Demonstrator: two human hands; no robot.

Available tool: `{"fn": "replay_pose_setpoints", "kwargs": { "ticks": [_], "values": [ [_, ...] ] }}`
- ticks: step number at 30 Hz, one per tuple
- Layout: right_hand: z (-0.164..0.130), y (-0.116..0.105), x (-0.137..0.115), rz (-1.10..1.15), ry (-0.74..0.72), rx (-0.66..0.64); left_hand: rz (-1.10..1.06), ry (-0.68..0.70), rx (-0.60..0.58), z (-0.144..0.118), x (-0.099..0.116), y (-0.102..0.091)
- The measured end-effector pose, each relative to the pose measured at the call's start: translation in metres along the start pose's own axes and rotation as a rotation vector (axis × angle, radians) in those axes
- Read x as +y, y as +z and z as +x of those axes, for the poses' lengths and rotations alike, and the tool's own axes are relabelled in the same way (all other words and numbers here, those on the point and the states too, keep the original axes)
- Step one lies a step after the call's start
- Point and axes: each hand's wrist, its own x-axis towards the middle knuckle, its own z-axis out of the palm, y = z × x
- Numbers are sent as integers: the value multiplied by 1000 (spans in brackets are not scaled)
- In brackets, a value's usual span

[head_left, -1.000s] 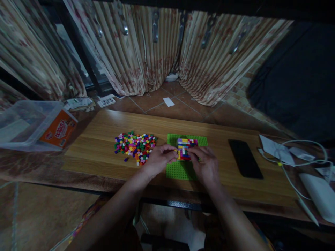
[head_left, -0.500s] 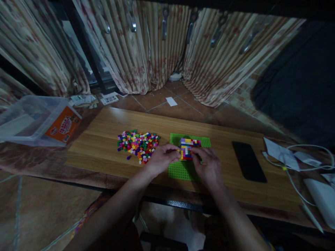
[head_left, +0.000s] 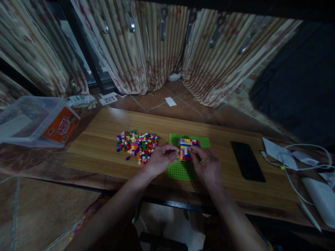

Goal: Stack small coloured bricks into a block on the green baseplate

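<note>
A green studded baseplate (head_left: 180, 170) lies on the wooden board (head_left: 104, 139). On it stands a small multicoloured block build (head_left: 187, 148). My left hand (head_left: 160, 160) pinches the build's left side with its fingertips. From the right, my right hand (head_left: 206, 165) touches the same build, fingers curled against it. A heap of small loose coloured bricks (head_left: 136, 143) lies just left of the baseplate, near my left hand.
A black phone (head_left: 247, 161) lies flat to the right. White cables and papers (head_left: 293, 155) sit at the far right with a white device (head_left: 320, 200). At the far left sits a clear plastic box (head_left: 34, 122) with an orange label. Curtains (head_left: 146, 48) hang behind.
Both hands stay on the block build with only small finger shifts. The view has shifted slightly.
</note>
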Motion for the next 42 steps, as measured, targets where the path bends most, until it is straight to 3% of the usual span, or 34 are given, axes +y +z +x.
{"fn": "replay_pose_setpoints", "kwargs": {
  "ticks": [4, 16, 24, 31, 42],
  "values": [
    [-2, 1, -2, 31, 31, 36, 18, 46, -7, 2, -5, -2],
    [-1, 8, -4, 261, 301, 150, 68, 98, -17, 3, -8, -3],
    [3, 10, 5, 312, 471, 134, 98, 108, -21, 2, -6, -2],
    [2, 17, 8, 633, 689, 119, 88, 101, -29, 3, -8, -2],
    [2, 23, 5, 569, 649, 135, 101, 127, -39, 3, -10, 0]
  ]
}}
